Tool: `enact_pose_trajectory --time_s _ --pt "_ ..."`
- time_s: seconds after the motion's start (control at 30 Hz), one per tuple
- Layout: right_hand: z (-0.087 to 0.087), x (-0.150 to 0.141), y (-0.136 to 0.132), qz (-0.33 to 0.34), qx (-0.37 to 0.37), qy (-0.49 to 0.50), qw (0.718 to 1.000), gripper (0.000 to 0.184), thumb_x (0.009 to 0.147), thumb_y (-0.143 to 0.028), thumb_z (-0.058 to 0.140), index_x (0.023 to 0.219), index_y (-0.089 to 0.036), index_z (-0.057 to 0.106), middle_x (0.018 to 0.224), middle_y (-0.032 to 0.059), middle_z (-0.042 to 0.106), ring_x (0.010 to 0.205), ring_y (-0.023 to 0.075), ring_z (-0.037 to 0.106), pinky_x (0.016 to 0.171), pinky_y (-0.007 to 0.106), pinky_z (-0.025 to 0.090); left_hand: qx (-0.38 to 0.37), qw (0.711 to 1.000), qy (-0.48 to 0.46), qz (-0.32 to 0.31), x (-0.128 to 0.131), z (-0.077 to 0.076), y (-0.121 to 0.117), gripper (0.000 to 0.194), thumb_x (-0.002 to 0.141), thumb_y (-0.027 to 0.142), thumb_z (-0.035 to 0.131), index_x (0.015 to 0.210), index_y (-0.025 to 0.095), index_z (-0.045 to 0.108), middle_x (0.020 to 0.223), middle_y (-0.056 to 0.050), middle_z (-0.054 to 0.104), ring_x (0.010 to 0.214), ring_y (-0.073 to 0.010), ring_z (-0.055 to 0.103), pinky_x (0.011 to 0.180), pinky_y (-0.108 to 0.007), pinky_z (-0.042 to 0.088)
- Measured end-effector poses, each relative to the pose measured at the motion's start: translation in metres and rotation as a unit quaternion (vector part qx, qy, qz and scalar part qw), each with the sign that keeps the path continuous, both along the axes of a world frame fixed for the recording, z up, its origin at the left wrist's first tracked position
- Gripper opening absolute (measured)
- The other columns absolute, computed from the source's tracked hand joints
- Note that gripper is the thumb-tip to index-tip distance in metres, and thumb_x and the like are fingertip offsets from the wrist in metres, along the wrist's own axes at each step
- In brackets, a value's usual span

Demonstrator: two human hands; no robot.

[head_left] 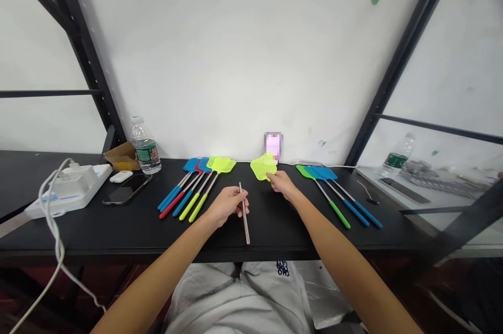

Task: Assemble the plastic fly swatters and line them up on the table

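My left hand (230, 203) is closed around a silver metal rod (245, 221), which slants down toward the table's front edge. In my right hand (282, 185) is a yellow-green fly swatter head (262, 166), pinched near its narrow end. Rod and head are apart from each other. Left of my hands lies a fanned row of fly swatters with blue, red and yellow-green handles; the nearest is a yellow-green fly swatter (212, 187). On the right lie a green fly swatter (332, 203) and two blue ones (351, 203).
A phone with a lit, blurred screen (273, 144) leans on the wall behind the swatter head. Toward the left are a water bottle (146, 148), a dark phone (129, 189), a white case (121, 177), a cardboard box (121, 156) and a power strip (74, 190) with white cables.
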State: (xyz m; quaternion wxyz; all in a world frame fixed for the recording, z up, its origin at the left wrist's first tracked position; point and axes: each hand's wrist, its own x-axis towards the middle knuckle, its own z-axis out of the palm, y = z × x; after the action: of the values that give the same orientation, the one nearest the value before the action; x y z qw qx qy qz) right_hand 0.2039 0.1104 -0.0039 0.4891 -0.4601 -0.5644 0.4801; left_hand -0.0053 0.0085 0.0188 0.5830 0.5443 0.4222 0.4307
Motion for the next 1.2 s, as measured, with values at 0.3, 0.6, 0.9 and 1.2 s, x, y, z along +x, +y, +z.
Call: enact_pose_trajectory --time_s 0.3,0.6,0.9,1.2 --pt "0.009 -0.004 -0.010 -0.011 0.019 0.027 0.999 0.023 0.067 -0.031 0.071 0.068 -0.013 0.058 0.054 0.0008 0.057 0.035 0.0062 0.041 0.032 0.019 0.021 0.009 0.997 0.054 -0.050 0.001 0.002 -0.008 0.018 0.085 0.031 0.054 0.093 0.014 0.054 0.058 0.005 0.051 0.036 -0.0033 0.039 0.034 -0.015 0.019" --pt "0.018 -0.023 -0.033 0.142 -0.022 0.107 0.984 0.032 0.072 -0.033 0.068 0.095 -0.014 0.058 0.069 0.0051 0.069 0.041 0.0094 0.052 0.035 0.018 0.027 0.048 0.997 0.054 -0.038 0.006 -0.003 -0.006 0.023 0.086 0.037 0.051 0.094 0.016 0.055 0.055 0.007 0.046 0.032 -0.0015 0.027 0.034 -0.016 0.016" --pt "0.020 -0.026 -0.036 0.167 -0.002 0.118 0.979 0.030 0.074 -0.034 0.068 0.094 -0.014 0.057 0.068 0.0037 0.066 0.042 0.0078 0.047 0.039 0.020 0.025 0.040 0.998 0.035 -0.029 0.007 -0.002 -0.005 0.022 0.087 0.037 0.051 0.093 0.016 0.054 0.054 0.008 0.045 0.032 -0.0014 0.025 0.033 -0.016 0.015" --pt "0.020 -0.025 -0.036 0.162 0.003 0.126 0.979 0.028 0.073 -0.032 0.069 0.091 -0.015 0.057 0.064 0.0011 0.062 0.042 0.0067 0.042 0.041 0.020 0.024 0.035 0.998 0.034 -0.025 0.008 -0.001 -0.006 0.018 0.088 0.032 0.049 0.094 0.016 0.054 0.054 0.008 0.045 0.032 -0.0014 0.025 0.033 -0.015 0.014"
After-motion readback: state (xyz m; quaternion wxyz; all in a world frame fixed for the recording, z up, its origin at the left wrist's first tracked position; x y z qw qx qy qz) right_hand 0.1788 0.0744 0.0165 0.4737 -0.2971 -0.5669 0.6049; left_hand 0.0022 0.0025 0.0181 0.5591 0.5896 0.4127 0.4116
